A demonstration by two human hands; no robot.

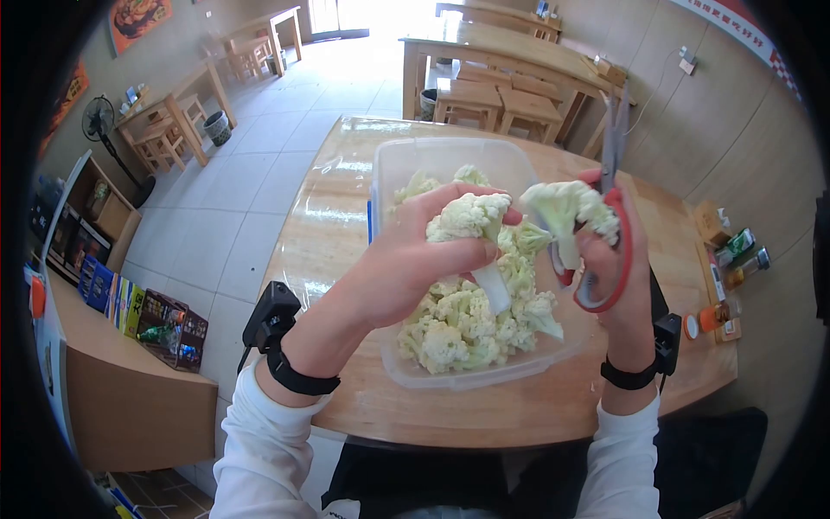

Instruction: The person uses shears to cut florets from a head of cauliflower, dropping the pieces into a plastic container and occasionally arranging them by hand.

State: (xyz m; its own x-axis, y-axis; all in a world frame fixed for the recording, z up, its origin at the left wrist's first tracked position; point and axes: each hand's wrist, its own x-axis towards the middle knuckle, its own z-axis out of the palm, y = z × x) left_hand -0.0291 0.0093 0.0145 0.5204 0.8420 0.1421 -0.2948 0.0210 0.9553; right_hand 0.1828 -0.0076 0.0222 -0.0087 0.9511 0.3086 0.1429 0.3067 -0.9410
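Observation:
A cauliflower floret [467, 218] with a pale stalk is held between the fingers and thumb of my left hand [398, 259], above a clear plastic tub [406, 156]. My right hand [635, 277] grips red-handled scissors [616, 143] with the blades pointing up and away. Those same fingers also hold a second cauliflower floret [566, 208], its stalk hanging down. Several cut florets [467, 333] lie heaped in the tub below both hands. Parts of the tub and the heap are hidden by my hands.
The tub stands on a wooden table [346, 406]. Along its right edge are small jars [748, 268] and a tissue box [711, 223]. A counter [130, 363] stands at left, with a fan [104, 130] behind it. More wooden tables [493, 43] and stools stand farther back.

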